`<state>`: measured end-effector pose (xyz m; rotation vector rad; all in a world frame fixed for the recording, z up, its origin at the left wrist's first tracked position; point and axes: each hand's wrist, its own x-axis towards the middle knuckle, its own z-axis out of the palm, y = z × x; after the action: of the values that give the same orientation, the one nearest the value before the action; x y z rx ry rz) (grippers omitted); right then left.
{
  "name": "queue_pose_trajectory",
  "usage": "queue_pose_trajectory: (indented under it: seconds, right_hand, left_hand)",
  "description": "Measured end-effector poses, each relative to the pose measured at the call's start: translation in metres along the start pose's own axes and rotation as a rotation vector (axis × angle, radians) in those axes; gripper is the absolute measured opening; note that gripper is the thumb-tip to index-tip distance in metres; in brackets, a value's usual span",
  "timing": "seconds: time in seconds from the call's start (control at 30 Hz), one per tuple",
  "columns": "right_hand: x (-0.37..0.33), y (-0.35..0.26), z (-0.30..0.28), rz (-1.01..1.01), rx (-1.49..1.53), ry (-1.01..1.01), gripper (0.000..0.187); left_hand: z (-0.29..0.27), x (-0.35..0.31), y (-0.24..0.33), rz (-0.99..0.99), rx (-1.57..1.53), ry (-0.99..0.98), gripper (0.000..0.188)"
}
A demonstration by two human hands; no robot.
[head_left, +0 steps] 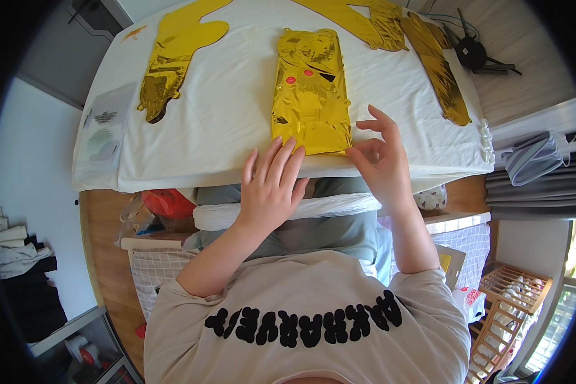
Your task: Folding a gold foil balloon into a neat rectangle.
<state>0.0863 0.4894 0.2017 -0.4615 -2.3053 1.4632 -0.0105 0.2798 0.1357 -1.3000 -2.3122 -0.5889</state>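
From my end of the feed I see a small room with a white cloth [217,121] spread over a counter, and I take the rectangular gold foil piece [313,115] in the middle of it as my landmark. It lies flat and creased, its near edge close to the counter's front, with pink dots and a dark patch on its face.

I have the left hand [272,176] at the near left part of the foil piece, fingers slightly spread and fingertips laid on its edge, gripping nothing. The right hand [383,153] is at its near right corner, thumb at the corner and other fingers curled or raised; I cannot tell whether they pinch the foil.

Left of the foil piece I see a curved gold sheet [166,64] and, farther left, a clear plastic sleeve [101,131]. To its right lie a long gold strip [436,73] and, beyond that, a black device [471,52].
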Motion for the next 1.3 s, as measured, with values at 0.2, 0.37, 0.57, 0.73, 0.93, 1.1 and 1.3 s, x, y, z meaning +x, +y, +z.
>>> queue_pose_trajectory:
  seconds: [0.2, 0.37, 0.57, 0.73, 0.93, 1.1, 1.3]
  right_hand:
    - [-0.003, 0.006, 0.003, 0.011, -0.053, 0.023, 0.071]
    - [-0.006, -0.003, 0.006, -0.089, -0.219, 0.069, 0.06]
    - [-0.011, 0.004, 0.008, -0.087, -0.198, 0.08, 0.056]
    - [-0.009, 0.012, 0.002, -0.247, -0.465, 0.158, 0.061]
    - [-0.004, 0.011, -0.006, -0.273, -0.468, 0.104, 0.052]
    - [0.012, 0.009, -0.009, -0.385, -0.372, 0.097, 0.037]
    - [0.037, -0.011, 0.008, -0.594, -0.385, -0.025, 0.03]
  left_hand:
    - [0.004, 0.0, 0.003, -0.02, 0.015, 0.018, 0.054]
    - [0.004, 0.0, 0.001, -0.018, 0.016, 0.032, 0.053]
    - [0.005, -0.001, -0.001, -0.009, 0.002, 0.033, 0.055]
    - [0.004, 0.0, 0.0, 0.0, 0.001, 0.029, 0.057]
    - [-0.01, 0.005, -0.001, -0.028, -0.077, -0.019, 0.056]
    - [-0.041, 0.024, -0.007, -0.113, -0.498, -0.043, 0.053]
    - [-0.061, 0.04, -0.026, -0.23, -0.719, 0.009, 0.036]
